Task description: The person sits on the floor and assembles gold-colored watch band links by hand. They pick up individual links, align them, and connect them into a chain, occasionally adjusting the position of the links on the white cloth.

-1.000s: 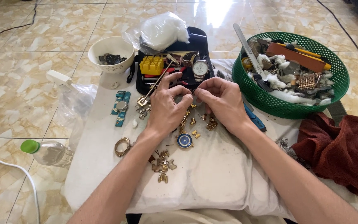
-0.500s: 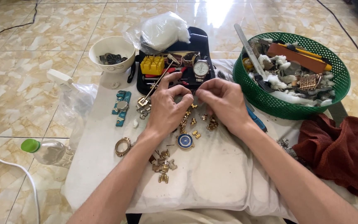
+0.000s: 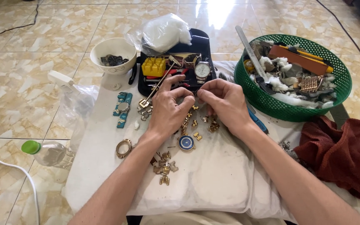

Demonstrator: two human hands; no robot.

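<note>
My left hand (image 3: pixel 168 110) and my right hand (image 3: pixel 226 105) meet fingertip to fingertip over a white cloth-covered pad (image 3: pixel 213 179). They pinch something small between them, which looks like part of a gold watch band (image 3: pixel 185 123) hanging below the left fingers; the piece itself is mostly hidden. Loose gold links (image 3: pixel 207 125) lie under the hands. A blue watch dial (image 3: pixel 186 142) rests just below them. More gold links (image 3: pixel 163 166) and a round gold watch case (image 3: pixel 124 148) lie nearer to me on the left.
A black tool tray (image 3: pixel 196 41) holds a yellow block (image 3: pixel 153 66), a silver watch (image 3: pixel 202 70) and a white plastic bag (image 3: pixel 163 31). Also here: a white bowl (image 3: pixel 113 54), a green basket (image 3: pixel 292 104) of tools, a red-brown rag (image 3: pixel 342 154), a teal holder (image 3: pixel 122 109), a green-capped bottle (image 3: pixel 46 152).
Both hands stay in place; only the fingertips shift slightly as they work on the small piece.
</note>
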